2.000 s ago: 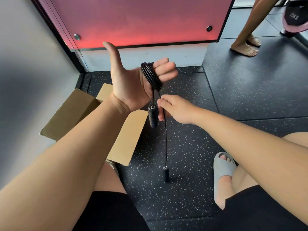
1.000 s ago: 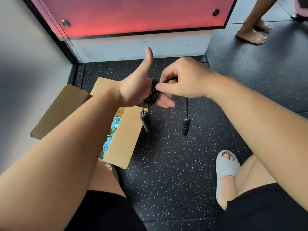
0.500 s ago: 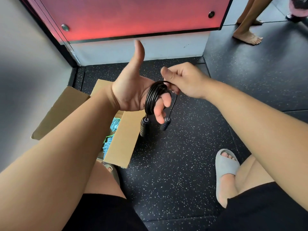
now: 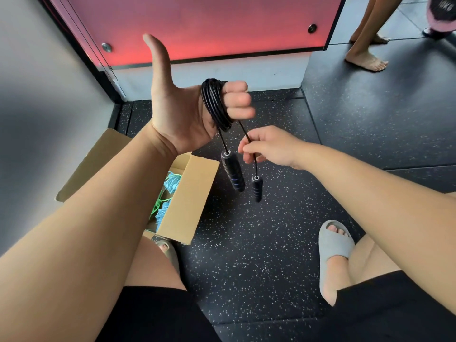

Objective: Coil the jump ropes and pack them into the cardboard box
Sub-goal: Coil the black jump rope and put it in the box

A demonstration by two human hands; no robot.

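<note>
With the black rope (image 4: 214,104) wound round the curled left hand (image 4: 180,114), the right hand (image 4: 271,146) pinches its loose end, probably to tuck it next.

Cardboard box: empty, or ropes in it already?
Not empty. The cardboard box stands open on the floor, with light blue and green ropes showing inside. How full: cannot tell, the left forearm hides most of it.
</note>
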